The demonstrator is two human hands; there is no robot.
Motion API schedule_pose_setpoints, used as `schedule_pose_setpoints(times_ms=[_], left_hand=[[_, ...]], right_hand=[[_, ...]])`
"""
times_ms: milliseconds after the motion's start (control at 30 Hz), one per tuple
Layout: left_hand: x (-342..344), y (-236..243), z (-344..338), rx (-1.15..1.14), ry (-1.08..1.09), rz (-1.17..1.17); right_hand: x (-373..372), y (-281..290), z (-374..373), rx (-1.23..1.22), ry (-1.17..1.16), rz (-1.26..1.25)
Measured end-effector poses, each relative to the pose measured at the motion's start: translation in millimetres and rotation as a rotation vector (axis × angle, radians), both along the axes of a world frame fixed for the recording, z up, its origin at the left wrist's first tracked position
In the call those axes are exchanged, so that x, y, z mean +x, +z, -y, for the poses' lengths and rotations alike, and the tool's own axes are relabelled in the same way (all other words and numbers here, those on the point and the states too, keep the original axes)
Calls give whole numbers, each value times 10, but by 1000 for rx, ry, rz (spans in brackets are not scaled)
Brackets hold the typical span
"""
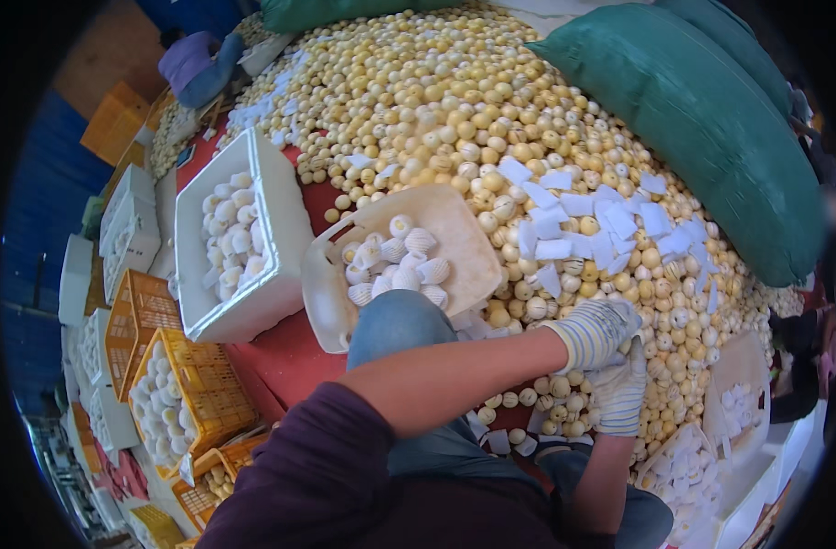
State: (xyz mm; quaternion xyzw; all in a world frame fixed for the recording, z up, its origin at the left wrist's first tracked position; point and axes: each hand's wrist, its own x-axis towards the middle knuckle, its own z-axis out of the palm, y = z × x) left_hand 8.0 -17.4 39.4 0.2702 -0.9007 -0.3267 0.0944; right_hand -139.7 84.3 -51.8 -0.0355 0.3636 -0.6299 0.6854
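Observation:
My left hand (594, 333) and my right hand (619, 389), both in striped knit gloves, meet above a large heap of round yellow fruit (455, 101). The fingers of both hands are curled in against each other. A small pale patch shows between them, but what they hold is mostly hidden. Just beyond the hands, white foam net sleeves (578, 220) lie scattered over the fruit. Left of my hands, by my knee, a pale plastic tub (464, 242) contains several fruits wrapped in foam nets (409, 261).
Left of the tub stands a white foam box (285, 265) of wrapped fruit. Orange crates (208, 393) line the far left. Big green sacks (692, 119) rest on the heap at right. Another person (198, 69) crouches at the back left. More tubs (743, 393) stand at right.

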Motion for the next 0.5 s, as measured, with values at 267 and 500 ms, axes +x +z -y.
schedule_pose_setpoints(times_ms=[267,500], left_hand=[[-52,-133,87,-143,69,213],[13,-439,234,-119,115,274]], right_hand=[[-469,-451,227,253,-174,-143],[-23,1047,1455,-140,-277,-361]])
